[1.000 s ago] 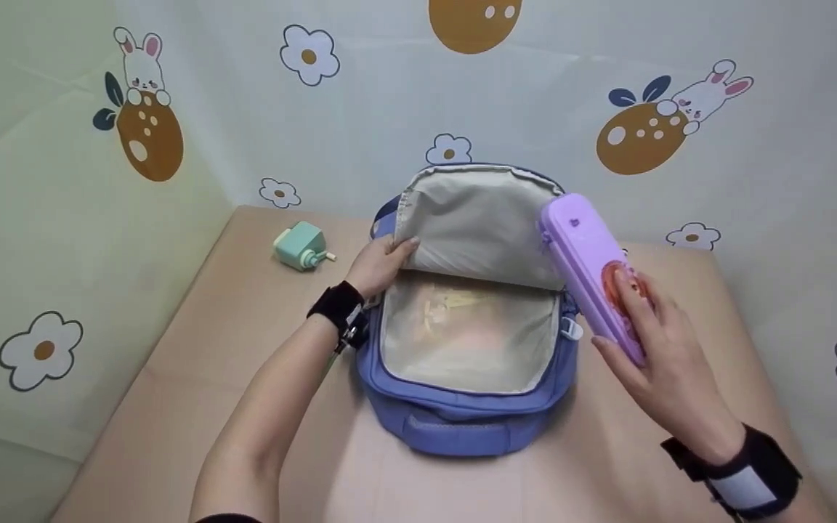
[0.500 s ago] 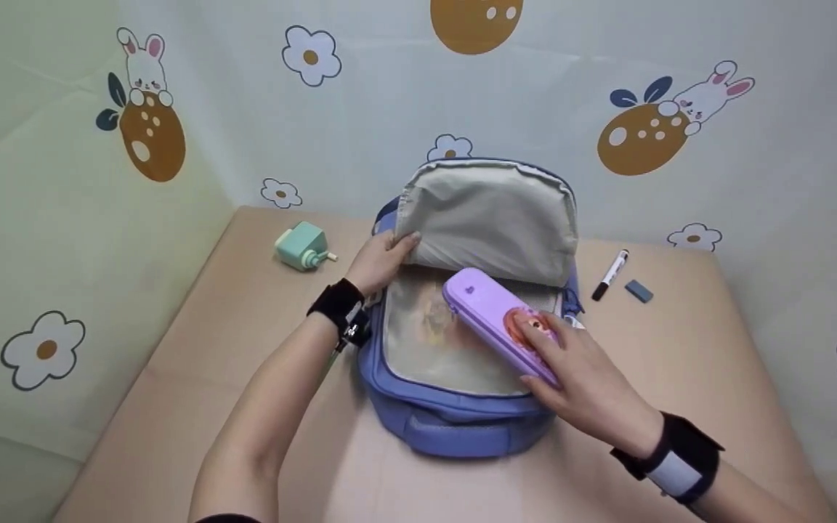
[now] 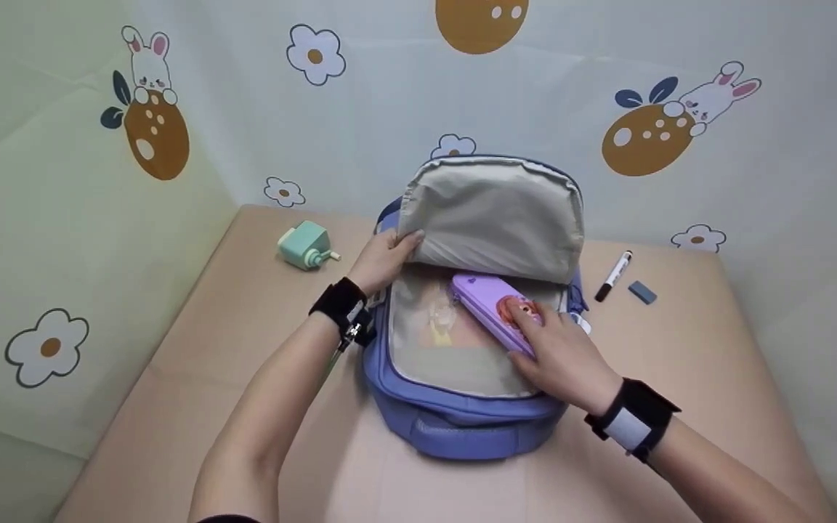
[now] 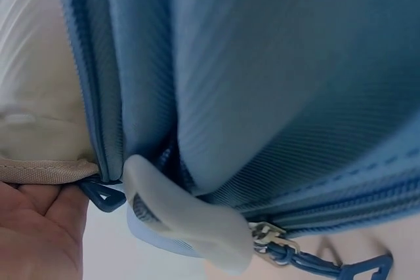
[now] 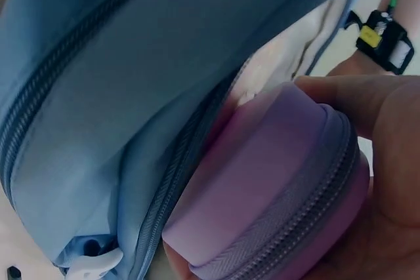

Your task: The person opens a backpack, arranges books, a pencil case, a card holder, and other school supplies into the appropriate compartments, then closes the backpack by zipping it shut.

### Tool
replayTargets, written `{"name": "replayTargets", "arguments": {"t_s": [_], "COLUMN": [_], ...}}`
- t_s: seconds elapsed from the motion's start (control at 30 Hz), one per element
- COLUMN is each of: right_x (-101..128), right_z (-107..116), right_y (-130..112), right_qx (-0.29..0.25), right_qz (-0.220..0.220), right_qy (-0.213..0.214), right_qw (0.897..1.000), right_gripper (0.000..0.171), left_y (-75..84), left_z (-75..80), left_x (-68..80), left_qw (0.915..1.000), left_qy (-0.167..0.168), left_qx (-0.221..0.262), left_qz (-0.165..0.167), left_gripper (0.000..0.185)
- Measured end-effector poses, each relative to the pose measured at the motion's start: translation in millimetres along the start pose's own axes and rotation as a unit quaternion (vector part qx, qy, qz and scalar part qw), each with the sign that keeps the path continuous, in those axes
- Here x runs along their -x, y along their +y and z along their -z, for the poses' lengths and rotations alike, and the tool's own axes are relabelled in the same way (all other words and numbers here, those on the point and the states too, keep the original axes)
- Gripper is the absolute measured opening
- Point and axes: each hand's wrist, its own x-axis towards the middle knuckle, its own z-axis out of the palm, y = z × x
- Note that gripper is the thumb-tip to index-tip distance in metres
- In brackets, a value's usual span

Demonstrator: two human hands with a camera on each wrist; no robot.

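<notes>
Risk: the pencil case [image 3: 495,309] looks liable to catch on the raised flap [image 3: 495,218] or the zipper edge; the lifted lining sags low over the opening and the case goes in at a slant.
Second risk: should the left hand [image 3: 387,260] let its pinch slip, the flap would likely drop onto the case and the right hand [image 3: 560,356].
Left hand: fingers curled round the flap's left edge, holding it up off the blue backpack [image 3: 455,421].
Right hand: closed round the near end of the purple case, thumb and fingers gripping its sides, seen close in the right wrist view [image 5: 387,162].
Pencil case: half inside the backpack's main compartment, far end under the flap, near end in the right hand, lying over a pale printed sheet.
Backpack: flat on the worktop [image 3: 244,349], opening up, between both hands.
Also on the worktop: a green sharpener [image 3: 306,247] well left; a marker [image 3: 613,276] and an eraser [image 3: 641,292] to the right.
</notes>
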Motion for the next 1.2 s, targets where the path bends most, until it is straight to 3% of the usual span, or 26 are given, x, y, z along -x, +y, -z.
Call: {"name": "replayTargets", "arguments": {"t_s": [0.47,0.67,0.83,1.07,1.2], "right_x": [-30.3,-42.5,-44.3,-40.6,-39.4], "right_z": [-15.3,-19.5,-21.7,-14.1,-8.2], "right_y": [1.6,2.2,3.2,7.2,9.8], "right_qx": [0.109,0.115,0.086,0.034,0.032], "right_qz": [-0.053,-0.063,-0.069,-0.055,-0.037], "right_qy": [0.034,0.046,0.012,-0.097,-0.118], "right_qw": [0.992,0.99,0.994,0.993,0.992], "right_gripper": [0.076,0.079,0.086,0.109,0.109], "left_y": [-0.2,0.4,-0.2,-2.1,-1.9], "left_z": [0.6,1.5,1.3,1.9,3.3], "left_x": [-0.7,0.2,-0.7,-0.9,-0.2], "left_qw": [0.9998,0.9999,0.9999,0.9998,0.9996], "left_qy": [-0.012,-0.012,-0.012,-0.021,-0.024], "left_qx": [0.013,0.009,0.005,0.004,0.006], "left_qz": [-0.003,0.005,0.005,0.005,0.013], "left_gripper": [0.039,0.039,0.04,0.041,0.041]}}
